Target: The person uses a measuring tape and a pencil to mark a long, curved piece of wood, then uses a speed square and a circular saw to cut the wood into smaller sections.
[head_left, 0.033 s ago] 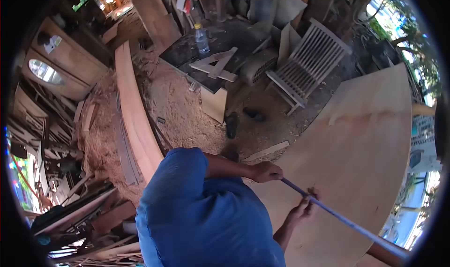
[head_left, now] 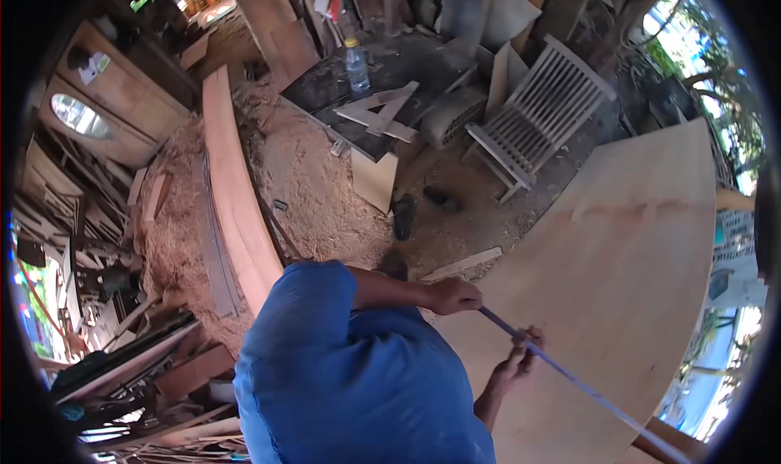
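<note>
My left hand (head_left: 455,295) is closed around the near end of a long, thin bluish-grey strip (head_left: 586,391). The strip slants down to the lower right, over a large pale plywood sheet (head_left: 618,277). Further along it, the fingers of my right hand (head_left: 512,363) are bent around the strip, their tips partly hidden. I cannot tell whether the strip is a measuring tape blade or a stiff bar. My blue-sleeved left arm reaches across from the left, and my right forearm comes up from below.
A slatted wooden chair (head_left: 541,110) stands beyond the sheet. On a dark low table (head_left: 317,89) are a yellow-capped bottle (head_left: 356,67) and a wooden A-shaped piece (head_left: 379,110). A long plank (head_left: 236,179) lies left amid sawdust. Dark shoes (head_left: 403,216) and scrap wood (head_left: 464,263) are on the floor.
The far end of the strip has swung down and to the left. Both hands have shifted slightly left, still gripping it. The whole view has moved a little.
</note>
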